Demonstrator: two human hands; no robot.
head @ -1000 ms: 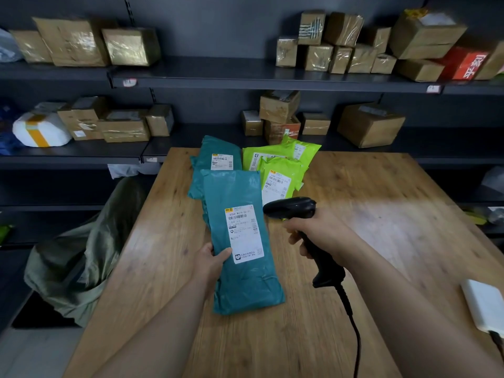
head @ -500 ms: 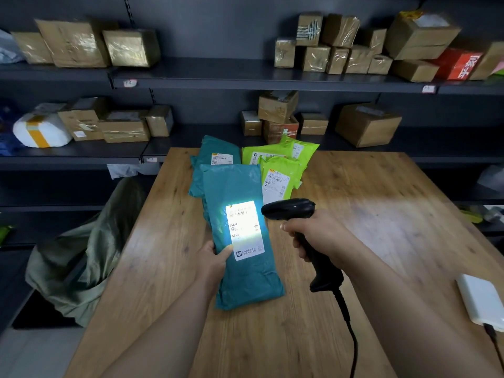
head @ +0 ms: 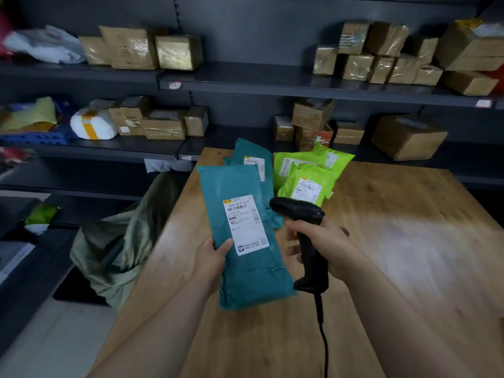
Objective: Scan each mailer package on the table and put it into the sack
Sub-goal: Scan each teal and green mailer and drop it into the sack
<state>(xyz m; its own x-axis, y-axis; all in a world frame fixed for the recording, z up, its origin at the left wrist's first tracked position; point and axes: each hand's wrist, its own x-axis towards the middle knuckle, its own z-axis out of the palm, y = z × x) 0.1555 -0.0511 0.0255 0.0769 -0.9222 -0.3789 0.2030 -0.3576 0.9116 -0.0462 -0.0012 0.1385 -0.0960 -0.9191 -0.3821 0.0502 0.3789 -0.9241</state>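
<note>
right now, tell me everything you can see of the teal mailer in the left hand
The teal mailer is a long, flat pouch of wrinkled plastic film. A white shipping label with a barcode and N314 faces up at its middle. It points away from the person, top leaning left, over the wooden table. The left hand grips its left edge, thumb by the label's lower corner. The scanner is just right of it. Whether its lower end rests on the table cannot be told.

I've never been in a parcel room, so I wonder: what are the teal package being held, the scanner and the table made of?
The teal package looks like thin plastic film, matte and wrinkled. The scanner: hard black plastic, semi-glossy, light glinting on its head. The table: wood or wood-look board, grain streaks showing, slight sheen.
</note>
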